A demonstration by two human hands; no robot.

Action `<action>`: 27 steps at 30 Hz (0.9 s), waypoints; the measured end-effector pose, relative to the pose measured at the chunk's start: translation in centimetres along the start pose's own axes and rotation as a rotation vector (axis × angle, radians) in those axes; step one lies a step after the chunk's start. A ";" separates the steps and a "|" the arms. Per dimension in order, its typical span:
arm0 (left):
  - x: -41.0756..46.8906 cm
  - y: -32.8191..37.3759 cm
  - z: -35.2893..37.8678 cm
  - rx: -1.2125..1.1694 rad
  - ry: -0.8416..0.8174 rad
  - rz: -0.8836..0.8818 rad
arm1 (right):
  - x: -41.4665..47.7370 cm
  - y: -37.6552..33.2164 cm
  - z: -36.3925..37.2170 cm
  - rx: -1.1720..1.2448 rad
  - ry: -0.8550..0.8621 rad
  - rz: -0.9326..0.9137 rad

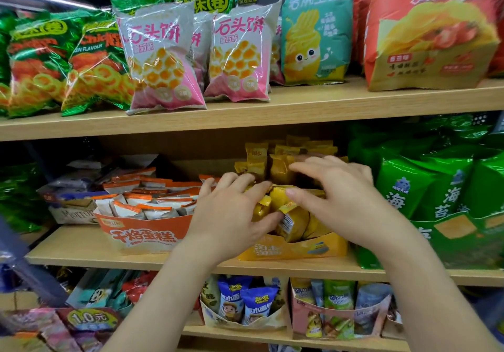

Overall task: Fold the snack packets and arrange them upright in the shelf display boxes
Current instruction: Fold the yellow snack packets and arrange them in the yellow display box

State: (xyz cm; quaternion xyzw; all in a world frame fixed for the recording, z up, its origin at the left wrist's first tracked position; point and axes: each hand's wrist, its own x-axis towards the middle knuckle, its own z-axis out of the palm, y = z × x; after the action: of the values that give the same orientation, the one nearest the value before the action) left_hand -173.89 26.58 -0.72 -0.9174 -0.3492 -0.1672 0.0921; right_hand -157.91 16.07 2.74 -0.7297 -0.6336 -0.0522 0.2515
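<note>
Yellow packets (281, 166) are being kept in the yellow box (300, 249) on the middle shelf (81, 250), mostly upright, long axes vertical. A front packet (261, 207) is seemingly being pinched by the left hand (231, 210). The right hand (343, 196) is being rested flat-fingered on the rows. White packets (152, 207) are lying jumbled in the orange box (141, 234).

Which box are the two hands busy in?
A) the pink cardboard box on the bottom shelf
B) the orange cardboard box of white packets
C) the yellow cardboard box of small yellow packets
C: the left hand pinches and the right hand touches the small yellow foil packets in the yellow cardboard display box on the middle shelf.
</note>
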 end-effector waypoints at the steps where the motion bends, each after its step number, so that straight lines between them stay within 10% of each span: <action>1: 0.1 -0.1 0.0 -0.005 -0.008 -0.002 | -0.7 0.3 -0.5 0.013 -0.050 0.009; 19: 0.8 -0.2 -0.8 -0.171 -0.101 -0.052 | -1.2 1.2 5.0 -0.059 0.238 -0.042; 23: 1.0 -1.0 -1.6 -0.748 0.103 -0.082 | -1.5 0.4 4.8 -0.115 0.221 -0.114; 27: 2.8 -2.8 -1.9 -1.108 0.285 -0.474 | -1.3 -1.2 5.5 -0.205 0.218 -0.147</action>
State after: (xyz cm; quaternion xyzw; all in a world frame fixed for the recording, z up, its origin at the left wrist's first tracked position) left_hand -174.28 29.82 2.18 -0.6948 -0.3891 -0.4606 -0.3921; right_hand -160.62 17.37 -2.24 -0.6935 -0.6455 -0.2137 0.2383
